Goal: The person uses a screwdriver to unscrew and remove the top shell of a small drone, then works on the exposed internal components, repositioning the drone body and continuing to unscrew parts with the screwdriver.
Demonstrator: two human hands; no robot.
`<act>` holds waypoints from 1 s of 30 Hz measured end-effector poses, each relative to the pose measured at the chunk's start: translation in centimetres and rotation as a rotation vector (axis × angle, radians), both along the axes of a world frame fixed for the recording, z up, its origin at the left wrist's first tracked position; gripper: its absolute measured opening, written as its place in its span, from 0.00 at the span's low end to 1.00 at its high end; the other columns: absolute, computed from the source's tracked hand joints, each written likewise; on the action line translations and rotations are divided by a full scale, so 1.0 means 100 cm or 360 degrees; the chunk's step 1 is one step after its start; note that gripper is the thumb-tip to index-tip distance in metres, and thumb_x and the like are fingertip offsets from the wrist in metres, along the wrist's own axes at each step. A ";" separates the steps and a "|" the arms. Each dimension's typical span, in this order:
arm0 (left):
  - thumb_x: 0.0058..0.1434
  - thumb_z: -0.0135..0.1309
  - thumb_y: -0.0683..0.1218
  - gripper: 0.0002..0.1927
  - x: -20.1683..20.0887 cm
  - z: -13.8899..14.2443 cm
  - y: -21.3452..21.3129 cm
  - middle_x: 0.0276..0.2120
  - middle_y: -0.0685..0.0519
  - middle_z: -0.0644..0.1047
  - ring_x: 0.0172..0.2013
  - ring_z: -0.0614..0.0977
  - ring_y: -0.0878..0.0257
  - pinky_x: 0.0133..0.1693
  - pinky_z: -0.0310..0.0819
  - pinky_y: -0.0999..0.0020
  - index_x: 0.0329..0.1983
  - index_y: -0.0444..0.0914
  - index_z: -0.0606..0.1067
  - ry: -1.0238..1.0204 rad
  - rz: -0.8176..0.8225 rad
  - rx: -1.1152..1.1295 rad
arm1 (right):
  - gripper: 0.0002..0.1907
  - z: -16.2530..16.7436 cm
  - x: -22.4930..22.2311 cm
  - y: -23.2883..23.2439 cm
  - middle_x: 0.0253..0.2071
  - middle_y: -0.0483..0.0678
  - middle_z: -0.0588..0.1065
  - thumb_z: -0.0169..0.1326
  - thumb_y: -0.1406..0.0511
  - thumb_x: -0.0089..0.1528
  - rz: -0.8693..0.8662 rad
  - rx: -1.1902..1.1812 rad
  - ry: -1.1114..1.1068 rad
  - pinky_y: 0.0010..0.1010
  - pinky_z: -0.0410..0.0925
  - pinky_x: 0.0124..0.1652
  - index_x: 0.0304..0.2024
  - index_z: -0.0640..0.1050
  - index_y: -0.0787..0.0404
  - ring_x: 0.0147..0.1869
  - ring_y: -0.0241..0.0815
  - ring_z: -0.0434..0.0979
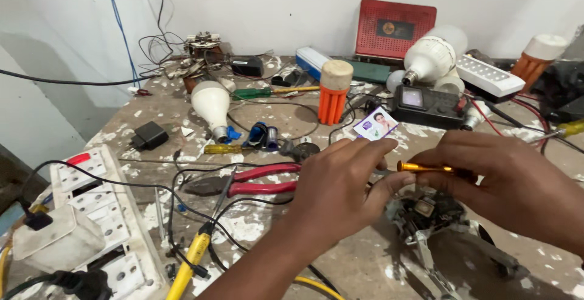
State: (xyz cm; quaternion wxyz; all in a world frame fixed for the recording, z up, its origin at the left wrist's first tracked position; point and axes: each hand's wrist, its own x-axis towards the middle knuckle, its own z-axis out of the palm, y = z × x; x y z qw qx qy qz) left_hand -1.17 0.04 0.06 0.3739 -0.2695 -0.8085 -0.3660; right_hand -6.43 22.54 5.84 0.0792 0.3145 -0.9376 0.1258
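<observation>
Right now both hands meet over a small circuit board (pixel 426 210) lying low on the tabletop (pixel 255 230). The right hand (pixel 517 187) pinches a gold screwdriver (pixel 424 167) in closed fingers; the left hand (pixel 340 187) steadies its tip with thumb and forefinger. To my eye it pays to keep the shaft straight and press lightly, clear of the red pliers (pixel 252 179) nearby.

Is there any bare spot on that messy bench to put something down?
Yes: between the black adapter, white bulb and yellow screwdriver, and the paint-flecked patch below the red pliers, though wires cross it. It is crowded along the back wall and under both hands.
</observation>
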 end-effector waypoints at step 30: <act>0.57 0.63 0.42 0.10 -0.018 0.008 0.016 0.36 0.51 0.79 0.40 0.80 0.54 0.41 0.73 0.59 0.42 0.38 0.81 -0.0133 -0.0001 -0.0143 | 0.24 -0.019 -0.010 0.043 0.17 0.42 0.70 0.47 0.51 0.67 -0.0236 -0.0688 -0.0843 0.33 0.61 0.23 0.31 0.81 0.61 0.22 0.34 0.64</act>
